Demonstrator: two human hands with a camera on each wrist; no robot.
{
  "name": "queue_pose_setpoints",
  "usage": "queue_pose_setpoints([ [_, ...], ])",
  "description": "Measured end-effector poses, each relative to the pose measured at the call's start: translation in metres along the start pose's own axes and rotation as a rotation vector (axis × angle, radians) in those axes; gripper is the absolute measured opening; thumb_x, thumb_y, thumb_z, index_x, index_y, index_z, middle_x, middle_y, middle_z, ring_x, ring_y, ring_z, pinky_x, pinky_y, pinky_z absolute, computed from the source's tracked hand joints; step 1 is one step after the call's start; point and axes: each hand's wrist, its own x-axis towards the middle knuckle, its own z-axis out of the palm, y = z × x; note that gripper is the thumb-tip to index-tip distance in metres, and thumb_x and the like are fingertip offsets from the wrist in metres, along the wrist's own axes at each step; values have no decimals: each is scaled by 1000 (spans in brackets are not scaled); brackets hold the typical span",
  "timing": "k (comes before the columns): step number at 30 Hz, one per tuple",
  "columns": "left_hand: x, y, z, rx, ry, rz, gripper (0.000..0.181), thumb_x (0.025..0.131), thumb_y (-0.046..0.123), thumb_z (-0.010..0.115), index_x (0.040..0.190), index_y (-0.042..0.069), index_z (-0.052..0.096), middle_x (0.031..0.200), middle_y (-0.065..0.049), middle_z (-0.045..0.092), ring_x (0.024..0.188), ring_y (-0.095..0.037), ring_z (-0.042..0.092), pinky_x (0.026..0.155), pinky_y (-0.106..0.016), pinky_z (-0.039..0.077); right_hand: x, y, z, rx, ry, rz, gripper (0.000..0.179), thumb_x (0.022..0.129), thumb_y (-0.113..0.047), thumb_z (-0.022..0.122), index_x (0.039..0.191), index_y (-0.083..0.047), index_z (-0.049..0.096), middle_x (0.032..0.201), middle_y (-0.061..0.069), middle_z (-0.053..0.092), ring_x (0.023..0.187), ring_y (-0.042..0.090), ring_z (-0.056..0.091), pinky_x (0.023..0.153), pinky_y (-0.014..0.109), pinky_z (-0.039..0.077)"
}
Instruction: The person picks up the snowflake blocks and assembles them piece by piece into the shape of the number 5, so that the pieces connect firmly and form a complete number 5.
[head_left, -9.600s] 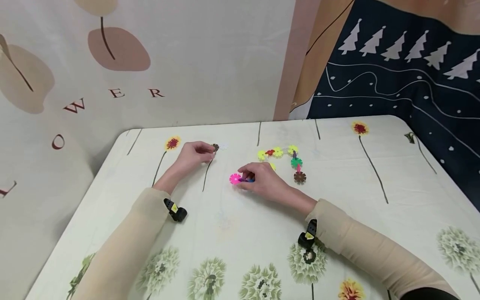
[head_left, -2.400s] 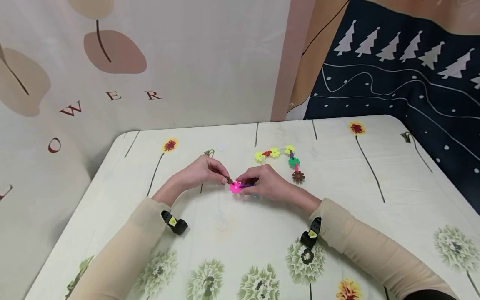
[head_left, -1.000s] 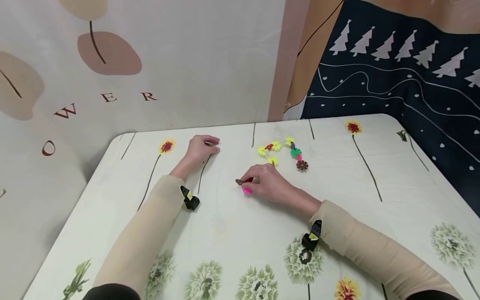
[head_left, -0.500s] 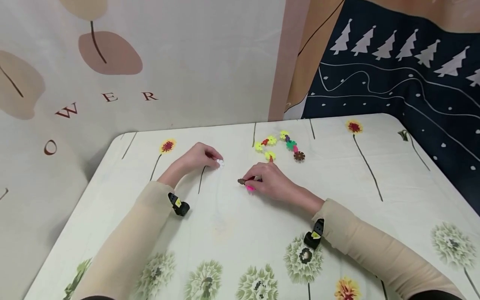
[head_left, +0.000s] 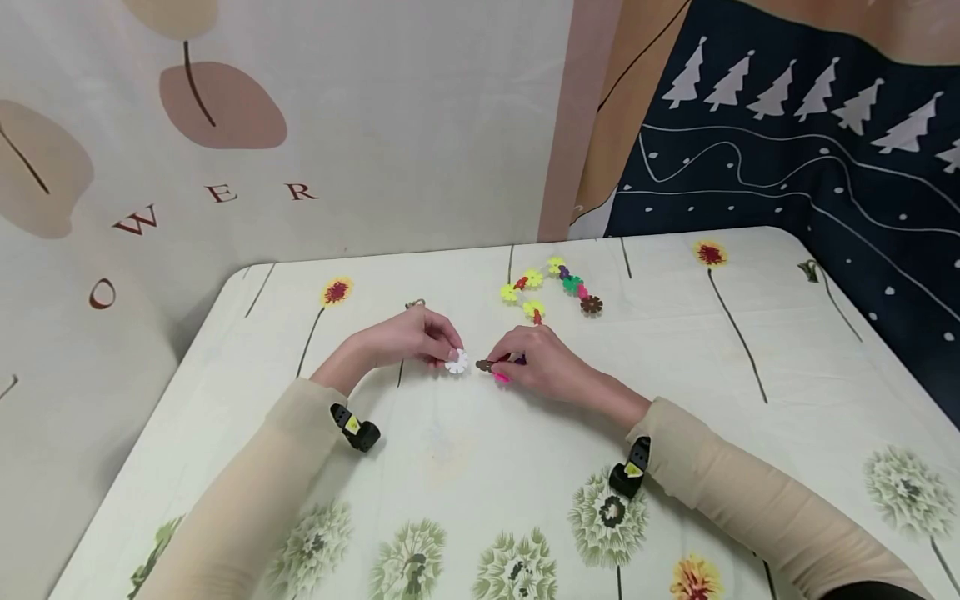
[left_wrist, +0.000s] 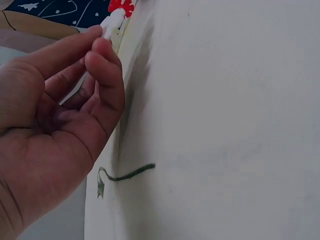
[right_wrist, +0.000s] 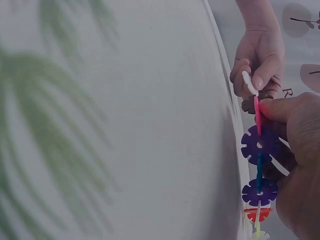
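Observation:
My left hand [head_left: 408, 337] pinches a white flower-shaped interlocking disc [head_left: 457, 362] between thumb and fingertips. Just right of it, my right hand [head_left: 543, 362] pinches the near end of a chain of such discs, where a brown disc [head_left: 484, 366] is joined to a pink disc [head_left: 501, 378]. In the right wrist view, a purple disc [right_wrist: 260, 144], a blue disc [right_wrist: 259, 172] and more discs trail below the right fingers. A small gap parts the white disc from the brown one in the head view. The right hand partly hides the chain.
Beyond the right hand the chain curves over the table through yellow discs [head_left: 533, 278] and a green disc [head_left: 572, 284] to a brown end disc [head_left: 592, 305]. Flowers are printed on the white tablecloth [head_left: 450, 467]. Curtains hang behind the table's far edge.
Earlier my left hand took the brown disc to the chain's pink disc, where it now sits. Then it picked up the white disc and brought it nearer. The chain's far part shifted left.

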Motion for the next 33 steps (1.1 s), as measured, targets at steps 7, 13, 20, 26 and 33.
queue_pose_setpoints([
  [7, -1, 4, 6, -78, -17, -18, 13, 94, -4, 66, 106, -9, 70, 90, -13, 71, 72, -19, 64, 67, -28, 56, 0, -1, 0, -25, 1, 5, 9, 89, 0, 78, 96, -5, 79, 95, 3, 76, 90, 17, 69, 79, 33, 55],
  [13, 1, 7, 9, -71, -16, -25, 12, 95, -3, 67, 106, -8, 71, 90, -13, 71, 72, -19, 64, 67, -28, 56, 0, -1, 1, -36, 5, 12, 8, 89, 0, 78, 95, -5, 79, 93, 1, 75, 88, 15, 68, 79, 33, 54],
  [20, 3, 10, 11, -81, -30, -23, 11, 95, -4, 67, 104, -10, 71, 88, -13, 71, 70, -18, 63, 66, -27, 56, 0, -2, 1, -30, 12, 5, 8, 89, 1, 77, 94, -5, 76, 90, 2, 73, 85, 14, 66, 78, 32, 53],
  [26, 6, 9, 13, -109, -27, -21, 11, 95, -6, 66, 103, -11, 71, 87, -13, 71, 68, -18, 62, 66, -27, 56, -1, -2, 4, -23, 29, -18, 9, 89, 3, 76, 93, -4, 73, 88, 3, 71, 83, 15, 65, 76, 32, 53],
  [33, 8, 11, 13, -157, -40, 0, 10, 94, -11, 64, 101, -14, 71, 85, -13, 71, 65, -16, 62, 63, -25, 55, -1, -2, 7, -6, 61, -67, 12, 88, 8, 75, 90, -3, 71, 86, 3, 69, 81, 15, 65, 74, 29, 54],
])
